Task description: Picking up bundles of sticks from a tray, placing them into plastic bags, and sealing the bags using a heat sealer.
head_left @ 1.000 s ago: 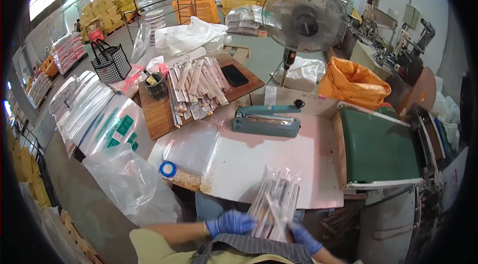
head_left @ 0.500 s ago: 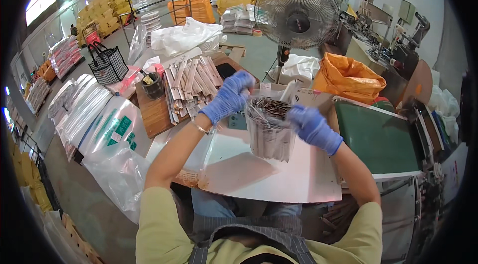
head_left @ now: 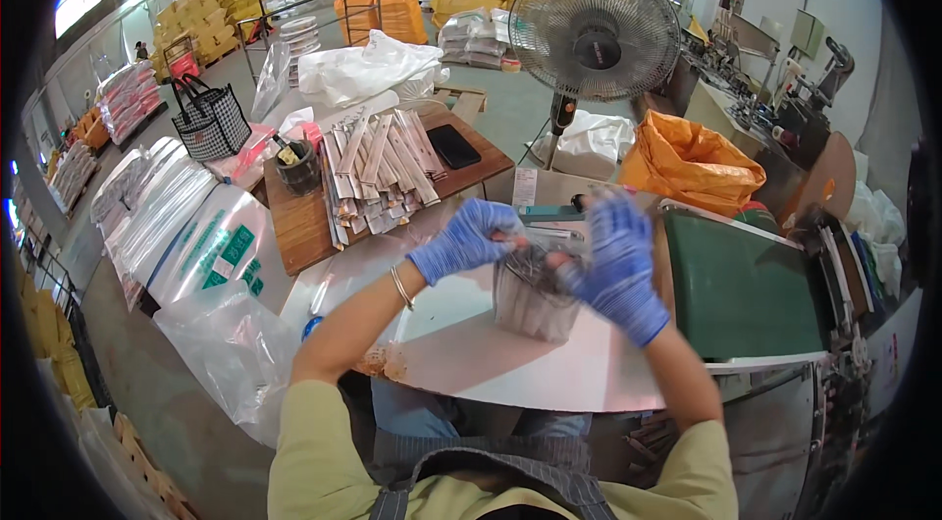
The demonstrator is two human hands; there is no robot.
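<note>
On the white tabletop (head_left: 451,348) stands a clear plastic bag (head_left: 535,309), packed full and roughly upright. Dark contents show through its upper part, but their kind is hard to make out. Gloved in blue, my left hand (head_left: 471,243) is closed, its thumb and fingers pinching the bag's top edge at the left. My right hand (head_left: 623,270), in a matching glove, is at the bag's upper right. Its thumb is by the bag top, while its raised fingers are smeared by motion. Just behind the hands lies a flat green thing (head_left: 549,214), partly hidden.
A wooden board (head_left: 292,240) at the left holds a pile of flat strips (head_left: 378,167), a dark phone (head_left: 454,146) and a cup (head_left: 297,170). A fan (head_left: 594,44) stands beyond the table. To the right are a green belt (head_left: 741,285) and an orange sack (head_left: 697,162).
Both hands have come down and nearer, with the bag lower on the table. My left hand has uncovered the phone. The right hand's fingers have swung upward over the bag's top.
</note>
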